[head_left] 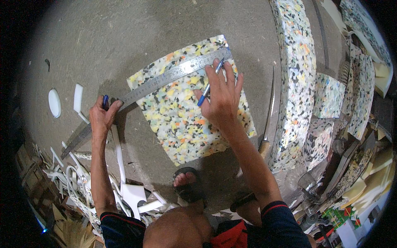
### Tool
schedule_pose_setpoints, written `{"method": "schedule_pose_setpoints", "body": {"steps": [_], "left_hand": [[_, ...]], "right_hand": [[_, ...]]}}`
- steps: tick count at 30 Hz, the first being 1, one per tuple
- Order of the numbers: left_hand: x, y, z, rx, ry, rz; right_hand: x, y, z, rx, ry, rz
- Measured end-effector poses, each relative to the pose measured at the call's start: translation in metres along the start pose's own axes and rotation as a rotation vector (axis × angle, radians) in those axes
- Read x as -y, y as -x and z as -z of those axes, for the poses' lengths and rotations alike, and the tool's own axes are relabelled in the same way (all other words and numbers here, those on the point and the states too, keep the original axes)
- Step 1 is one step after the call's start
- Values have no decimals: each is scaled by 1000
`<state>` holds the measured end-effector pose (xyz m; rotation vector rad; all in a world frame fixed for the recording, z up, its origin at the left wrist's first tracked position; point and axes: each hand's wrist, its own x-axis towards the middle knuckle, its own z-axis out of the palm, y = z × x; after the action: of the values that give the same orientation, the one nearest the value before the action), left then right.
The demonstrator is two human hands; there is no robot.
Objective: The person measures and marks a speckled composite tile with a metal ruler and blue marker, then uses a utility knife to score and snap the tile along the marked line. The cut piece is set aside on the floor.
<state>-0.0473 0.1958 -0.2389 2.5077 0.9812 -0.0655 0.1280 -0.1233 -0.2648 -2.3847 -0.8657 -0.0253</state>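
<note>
Foam (182,124), a speckled multicoloured piece, lies flat on the floor (103,53) in the head view, its near corner just ahead of the sandalled foot (185,182), probably so that both hands reach across it easily. A long steel ruler (173,74) slants over its far part and runs well past its left edge. The left hand (101,118) grips the ruler beyond the foam, seemingly to steady its angle, with a small dark-blue object (106,102) by the fingers (its kind I cannot tell). The right hand (223,99) has its fingers spread, some resting at the ruler, likely pinning it, while a blue pen (202,99) is held between thumb and fingers, point toward the foam's far right corner. To the right, a long-bladed knife (271,111) lies apart, within reach.
</note>
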Motion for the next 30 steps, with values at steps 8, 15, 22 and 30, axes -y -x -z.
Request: {"method": "schedule_pose_setpoints", "body": {"steps": [8, 15, 22, 30], "left_hand": [[14, -4, 0, 19, -105, 13], [-2, -9, 8, 168, -153, 156], [-21, -11, 18, 211, -204, 201], [-17, -11, 16, 173, -212, 131]], "right_hand": [[11, -6, 8, 109, 85, -40], [8, -16, 21, 216, 198, -21], [5, -53, 42, 104, -45, 92], [17, -121, 21, 509, -706, -133]]}}
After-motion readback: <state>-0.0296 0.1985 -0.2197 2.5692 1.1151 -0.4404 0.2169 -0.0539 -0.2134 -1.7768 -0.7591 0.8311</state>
